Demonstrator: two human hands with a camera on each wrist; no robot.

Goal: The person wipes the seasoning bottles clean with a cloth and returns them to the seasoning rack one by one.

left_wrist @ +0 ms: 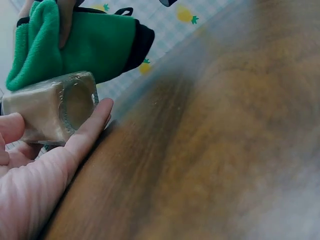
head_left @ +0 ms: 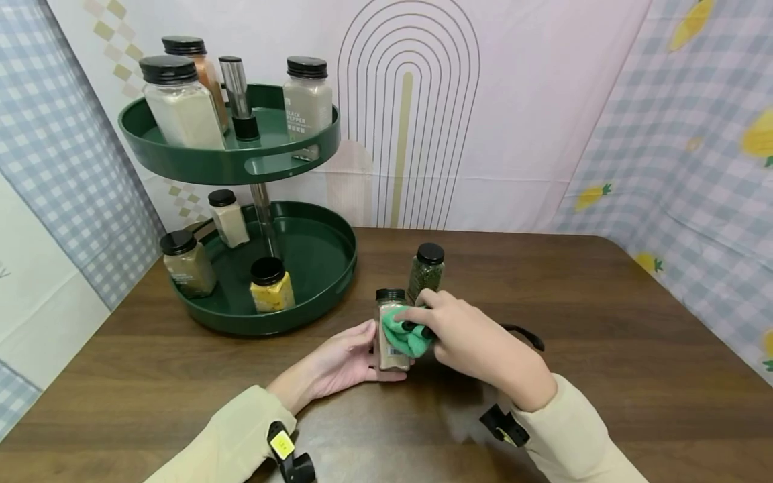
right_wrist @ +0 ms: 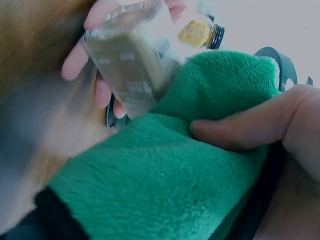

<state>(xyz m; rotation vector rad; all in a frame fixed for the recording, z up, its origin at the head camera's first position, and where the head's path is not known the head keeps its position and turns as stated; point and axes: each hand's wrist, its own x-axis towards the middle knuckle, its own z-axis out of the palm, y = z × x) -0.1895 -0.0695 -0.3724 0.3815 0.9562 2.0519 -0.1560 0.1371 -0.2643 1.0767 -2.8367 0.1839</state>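
My left hand (head_left: 344, 362) holds a square glass spice jar (head_left: 392, 362) with a black lid and pale tan powder inside, a little above the table. In the left wrist view the jar's base (left_wrist: 80, 106) faces the camera, with fingers beneath and beside it. A green cloth (head_left: 406, 335) with black edging is pinched in my right hand (head_left: 461, 332) and lies against the jar's side. In the right wrist view the thumb presses into the folded cloth (right_wrist: 165, 170). Just behind the hands stands a jar of green dried herbs (head_left: 426, 272) with a black lid.
A two-tier green turntable rack (head_left: 241, 327) stands at the left. Its upper tray carries several items, including a black pepper jar (head_left: 308, 100) and a steel-topped grinder (head_left: 237, 90). On the lower tray are a yellow-filled jar (head_left: 272, 295) and two others. The brown table (head_left: 574, 295) extends right.
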